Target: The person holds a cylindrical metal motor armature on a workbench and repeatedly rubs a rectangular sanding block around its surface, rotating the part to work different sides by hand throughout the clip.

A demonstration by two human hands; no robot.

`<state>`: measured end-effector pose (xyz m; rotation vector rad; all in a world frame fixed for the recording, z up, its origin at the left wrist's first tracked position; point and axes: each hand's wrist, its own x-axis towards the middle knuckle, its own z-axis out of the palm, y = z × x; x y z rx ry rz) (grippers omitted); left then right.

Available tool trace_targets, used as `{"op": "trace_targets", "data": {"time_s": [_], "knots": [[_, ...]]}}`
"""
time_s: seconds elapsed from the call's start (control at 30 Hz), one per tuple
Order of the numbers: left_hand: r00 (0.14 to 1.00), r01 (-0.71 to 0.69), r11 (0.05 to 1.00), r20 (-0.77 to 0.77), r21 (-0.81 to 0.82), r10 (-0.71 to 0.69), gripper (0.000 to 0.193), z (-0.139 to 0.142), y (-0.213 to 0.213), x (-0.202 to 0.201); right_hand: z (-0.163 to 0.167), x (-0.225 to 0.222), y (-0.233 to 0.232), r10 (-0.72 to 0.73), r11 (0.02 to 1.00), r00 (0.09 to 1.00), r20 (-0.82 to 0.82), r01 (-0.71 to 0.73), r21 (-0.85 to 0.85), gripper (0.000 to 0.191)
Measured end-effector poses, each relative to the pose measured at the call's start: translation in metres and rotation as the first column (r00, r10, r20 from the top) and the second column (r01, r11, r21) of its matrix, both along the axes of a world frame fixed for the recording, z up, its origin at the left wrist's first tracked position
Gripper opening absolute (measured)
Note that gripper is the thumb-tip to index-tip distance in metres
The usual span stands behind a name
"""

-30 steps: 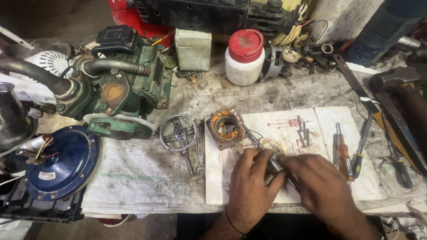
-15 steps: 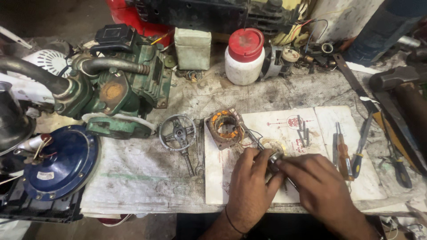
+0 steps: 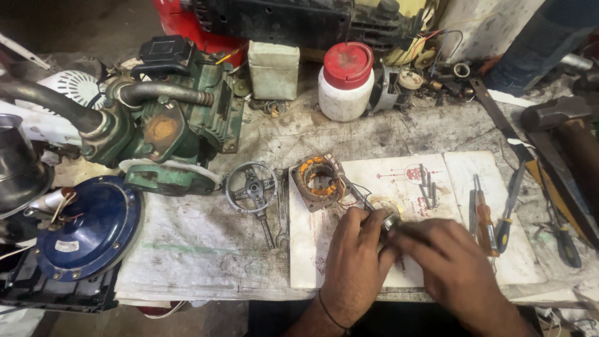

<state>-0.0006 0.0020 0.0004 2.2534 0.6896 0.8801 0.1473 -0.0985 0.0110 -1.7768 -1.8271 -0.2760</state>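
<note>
Both hands (image 3: 399, 262) still grasp the small metal part (image 3: 391, 219), shifted slightly nearer the stator (image 3: 319, 180).

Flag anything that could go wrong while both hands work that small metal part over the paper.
The left hand and right hand pinch a small metal part right at the bench edge, so it might drop to the floor. Thin wires run from the stator winding toward the hands and could snag. The screwdrivers lie loose nearby and could get knocked.

The green metal pump (image 3: 168, 134) looks dull and rusty. The round blue metal cover (image 3: 90, 228) shines. The white plastic jar (image 3: 345, 81) has a red lid. Dirty paper sheets (image 3: 399, 181) lie on the rough grey table (image 3: 206, 249).
</note>
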Motion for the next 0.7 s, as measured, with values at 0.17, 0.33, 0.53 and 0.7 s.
{"op": "trace_targets", "data": {"time_s": [0.17,0.33,0.53,0.7], "knots": [[0.999,0.025,0.997,-0.034,-0.079,-0.028,0.055,0.0016,-0.0004,0.0011,0.0012,-0.0026,-0.0004,-0.179,0.981,0.984,-0.002,0.178,-0.076,0.052],[1.000,0.003,0.999,-0.029,-0.039,-0.004,0.055,0.0016,-0.0016,0.0003,0.0043,-0.0023,-0.0031,-0.100,0.991,0.995,-0.029,0.097,-0.087,0.056],[1.000,0.011,1.000,-0.022,-0.025,-0.011,0.055,-0.0007,0.0010,0.0013,-0.0016,-0.0027,-0.0046,-0.090,0.994,0.996,-0.008,0.089,-0.059,0.056],[1.000,0.014,0.997,-0.024,-0.071,-0.016,0.056,-0.0003,0.0000,0.0003,-0.0037,0.0014,-0.0078,-0.173,0.978,0.984,0.031,0.175,-0.115,0.058]]}}
